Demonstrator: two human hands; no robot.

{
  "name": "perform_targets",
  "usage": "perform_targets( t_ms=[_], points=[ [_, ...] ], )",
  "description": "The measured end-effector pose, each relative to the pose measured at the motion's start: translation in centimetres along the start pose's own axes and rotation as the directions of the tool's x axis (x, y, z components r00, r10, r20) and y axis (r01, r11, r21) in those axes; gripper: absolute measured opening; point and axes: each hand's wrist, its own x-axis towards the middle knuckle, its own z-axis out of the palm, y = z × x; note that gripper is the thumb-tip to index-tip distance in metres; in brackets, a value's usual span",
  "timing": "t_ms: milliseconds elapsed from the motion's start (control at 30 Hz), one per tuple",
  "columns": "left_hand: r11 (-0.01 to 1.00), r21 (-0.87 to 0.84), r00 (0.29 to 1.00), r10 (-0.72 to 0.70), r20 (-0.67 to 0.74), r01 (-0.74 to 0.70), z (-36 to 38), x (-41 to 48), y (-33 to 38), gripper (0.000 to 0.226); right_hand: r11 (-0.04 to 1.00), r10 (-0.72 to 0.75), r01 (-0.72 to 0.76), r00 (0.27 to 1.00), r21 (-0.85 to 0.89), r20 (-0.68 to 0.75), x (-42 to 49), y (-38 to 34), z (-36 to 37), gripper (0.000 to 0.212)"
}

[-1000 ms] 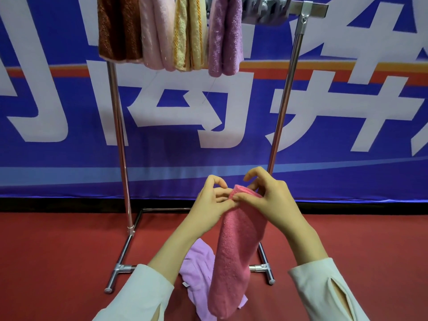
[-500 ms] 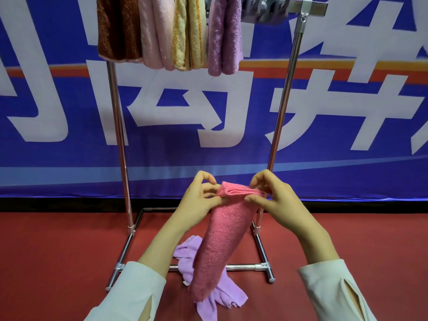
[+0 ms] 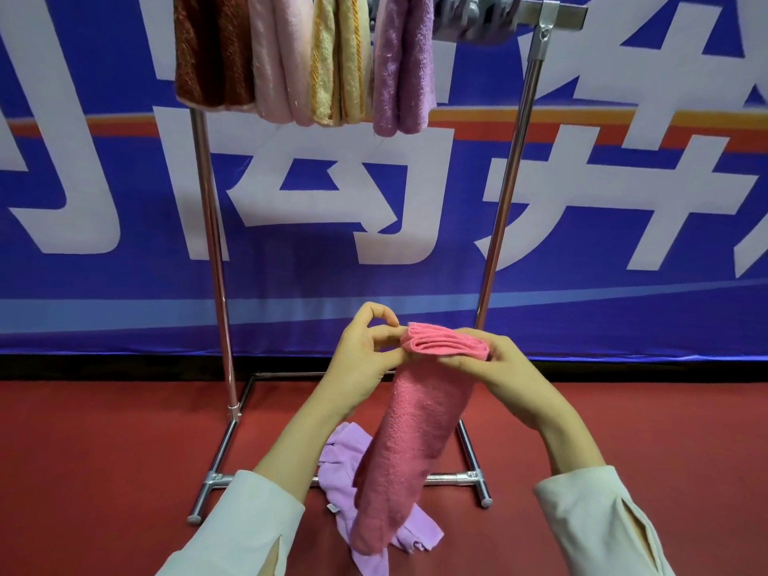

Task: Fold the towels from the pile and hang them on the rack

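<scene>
Terry cloth of a deep rose colour filled the middle of the view: a pink towel (image 3: 415, 442), folded lengthwise into a narrow strip. Its top end showed several stacked layers as thin, smooth ridges. Below them the body hung down, slanting toward the lower left, with a coarse looped nap.

The left hand (image 3: 365, 359) pinched the left corner of that folded top edge between thumb and fingers, the index finger arched above it. The right hand (image 3: 494, 367) gripped the right end of the same edge, fingers curled round the layers. Both hands held the towel in the air in front of the chrome rack (image 3: 505, 193), between its two uprights and above the red floor (image 3: 104, 451).

The strip's lower end hung in front of a lilac towel (image 3: 345, 463) that lay crumpled on the floor by the rack's base bar. Whether the two touched could not be told.

Along the rack's top rail four folded towels hung side by side: a brown towel (image 3: 208, 52), a pale pink towel (image 3: 278, 56), a yellow towel (image 3: 338, 56) and a mauve towel (image 3: 401, 64). Grey clips (image 3: 473, 14) sat on the rail just to their right. A blue banner (image 3: 124, 201) with large white characters stood behind.
</scene>
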Motion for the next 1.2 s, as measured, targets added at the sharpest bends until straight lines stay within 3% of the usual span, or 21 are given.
perform_targets(
  t_ms=[267, 500, 700, 900, 1067, 1133, 1200],
  points=[
    [0.99, 0.141, 0.992, 0.025, -0.123, -0.008, -0.3, 0.2, -0.6, 0.043, 0.99, -0.067, 0.072, 0.997, 0.121, -0.048, 0.5, -0.6, 1.0, 0.026],
    [0.934, 0.346, 0.993, -0.109, 0.05, 0.086, -0.5, -0.1, -3.3, 0.016, 0.968, -0.031, 0.062, 0.991, 0.243, -0.13, 0.8, -0.2, 0.7, 0.024],
    [0.907, 0.412, 0.978, -0.16, 0.137, 0.091, 0.1, -0.1, -4.0, 0.016, 0.946, -0.068, 0.103, 0.99, 0.307, -0.123, 0.6, -0.4, 0.2, 0.024],
    [0.879, 0.468, 0.994, -0.105, 0.01, 0.088, 0.6, 0.0, -4.4, 0.021, 0.921, -0.075, 0.104, 0.993, 0.375, -0.092, 0.7, -0.7, 0.5, 0.03],
    [0.99, 0.06, 0.99, -0.134, 0.048, 0.131, 0.2, 0.1, -3.7, 0.065, 0.902, -0.078, 0.099, 0.995, 0.419, -0.067, 0.8, -1.3, 0.3, 0.035],
    [0.993, -0.067, 0.992, -0.097, 0.079, 0.102, 0.0, 0.2, -2.7, 0.059, 0.898, -0.079, 0.102, 0.994, 0.428, -0.07, 0.8, -1.4, 0.3, 0.034],
    [0.978, -0.187, 0.992, -0.081, 0.092, 0.097, 0.0, 0.2, -1.4, 0.039, 0.9, -0.066, 0.085, 0.996, 0.428, -0.06, 0.8, -1.5, 0.2, 0.035]
  ],
)
